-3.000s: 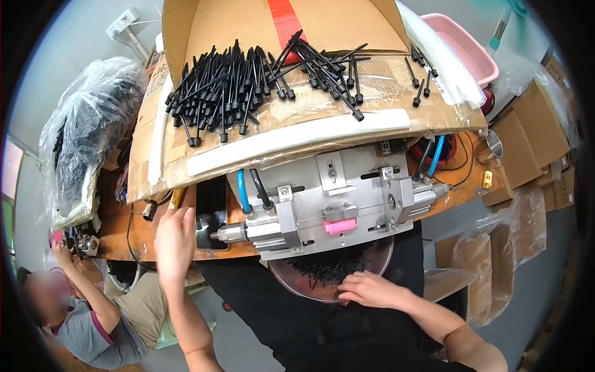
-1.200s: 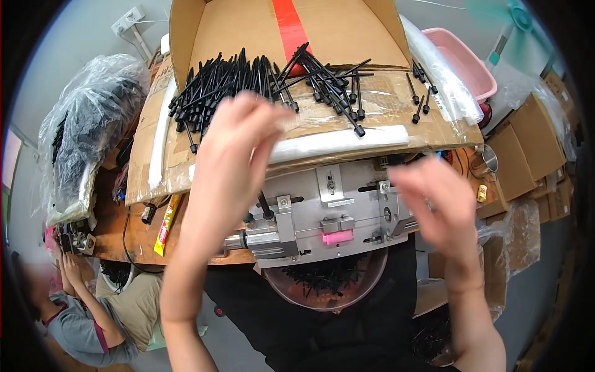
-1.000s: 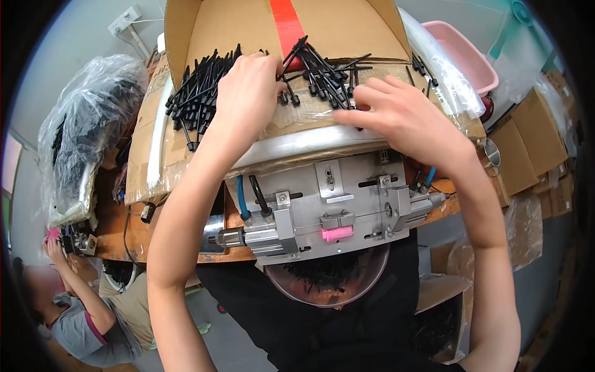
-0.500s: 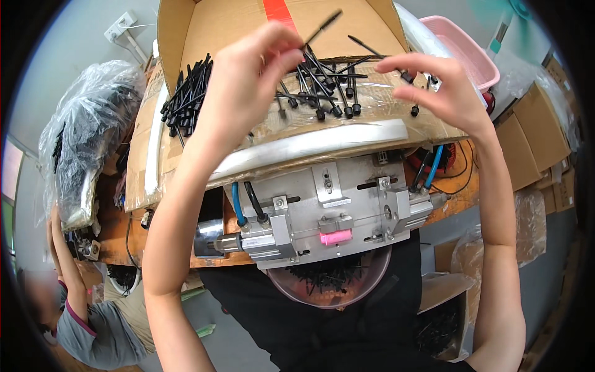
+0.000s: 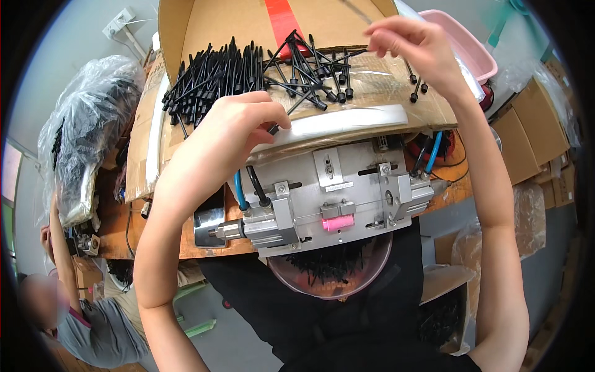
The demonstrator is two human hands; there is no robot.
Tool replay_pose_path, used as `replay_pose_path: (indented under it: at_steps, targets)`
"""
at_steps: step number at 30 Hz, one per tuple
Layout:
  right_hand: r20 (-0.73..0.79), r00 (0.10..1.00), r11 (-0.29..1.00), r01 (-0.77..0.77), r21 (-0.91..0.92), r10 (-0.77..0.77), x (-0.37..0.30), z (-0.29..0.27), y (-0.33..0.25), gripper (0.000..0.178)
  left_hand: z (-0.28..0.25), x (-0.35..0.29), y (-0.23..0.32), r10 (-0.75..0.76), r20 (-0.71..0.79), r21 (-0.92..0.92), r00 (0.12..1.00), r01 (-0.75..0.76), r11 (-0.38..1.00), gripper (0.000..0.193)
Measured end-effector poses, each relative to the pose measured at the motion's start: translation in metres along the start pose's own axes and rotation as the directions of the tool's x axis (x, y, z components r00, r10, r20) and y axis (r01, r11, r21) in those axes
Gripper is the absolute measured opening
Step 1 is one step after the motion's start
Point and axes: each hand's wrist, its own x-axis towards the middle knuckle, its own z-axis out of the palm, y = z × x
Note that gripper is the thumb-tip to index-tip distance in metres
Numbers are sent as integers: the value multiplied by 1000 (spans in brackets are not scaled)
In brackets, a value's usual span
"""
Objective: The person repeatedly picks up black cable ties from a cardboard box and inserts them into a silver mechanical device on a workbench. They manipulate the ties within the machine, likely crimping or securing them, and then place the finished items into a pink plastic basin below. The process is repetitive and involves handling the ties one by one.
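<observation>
My left hand (image 5: 245, 124) is closed in a pinch above the near edge of the cardboard, with the dark end of a black mascara wand (image 5: 274, 129) between its fingers. Farther back on the right, my right hand (image 5: 416, 53) is also closed, its fingertips gripping a thin wand (image 5: 356, 10) smeared by motion. Between and behind the hands, a dense heap of black mascara wands (image 5: 217, 77) covers the left of the cardboard. A looser group of wands (image 5: 322, 71) lies crisscrossed toward the middle.
A metal fixture (image 5: 316, 170) with two clamps and a pink block (image 5: 338, 222) stands nearest me. Below it sits a clear bowl (image 5: 372, 273) of black pieces. An open carton (image 5: 347, 25) rises behind the wands. At left, another person's arm (image 5: 62, 248) reaches toward a plastic-covered pile (image 5: 93, 118).
My left hand has come down and nearer from over the wands. My right hand has moved up and closed from an open pose. More of the left heap now shows.
</observation>
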Motion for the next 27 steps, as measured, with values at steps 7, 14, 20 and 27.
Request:
replay_pose_path:
  at_steps: [7,14,20,27]
  targets:
    - [-525,841,918,95,385,133,-36,13,-44,22,68,-49,54,-113,-529,98,841,192,976,77]
    - [-387,912,884,63,464,138,-110,8,-57,32,179,-98,137,-275,-276,215,921,338,916,63]
    - [-425,896,912,59,406,132,-132,27,-70,30,192,-78,133,-310,-294,359,904,405,841,65]
    - [-509,855,978,3,207,104,-142,47,-97,24,185,-73,136,-311,-228,437,923,383,814,66]
